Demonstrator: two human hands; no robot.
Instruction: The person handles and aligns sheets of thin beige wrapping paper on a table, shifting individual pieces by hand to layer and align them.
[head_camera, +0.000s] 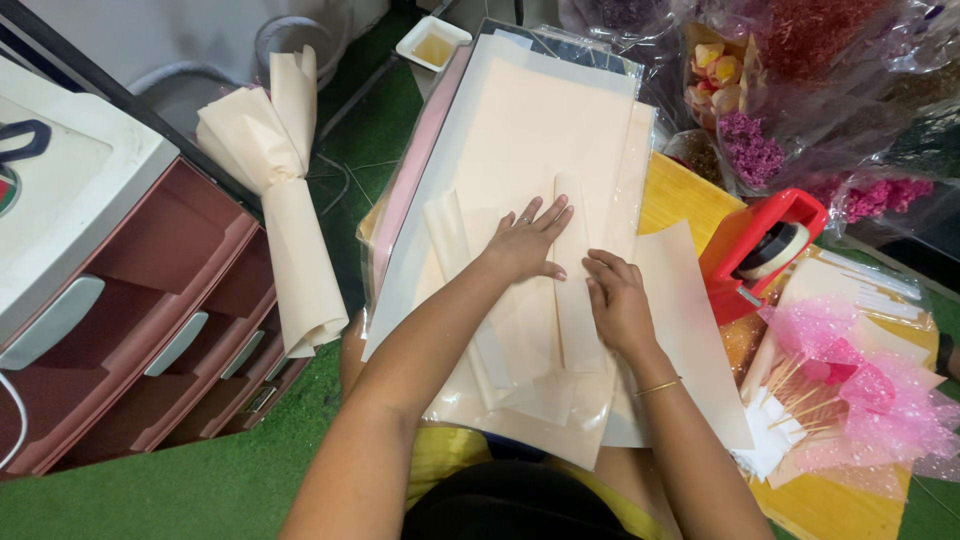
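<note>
Both hands (525, 243) (615, 300) press a folded cream paper strip (572, 300) beside a red tape dispenser (760, 245).

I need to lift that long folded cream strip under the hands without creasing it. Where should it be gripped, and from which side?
Probably by its far end, coming in from the top. The folded cream strip lies flat and lengthwise on the cream sheets; the left hand presses its upper part and the right hand its right edge, while the far tip pokes out beyond the fingers.

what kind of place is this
Probably a florist's or bouquet-making workspace: bagged dried flowers, a red tape dispenser, and both hands, left hand and right hand, folding cream wrapping paper.
</note>
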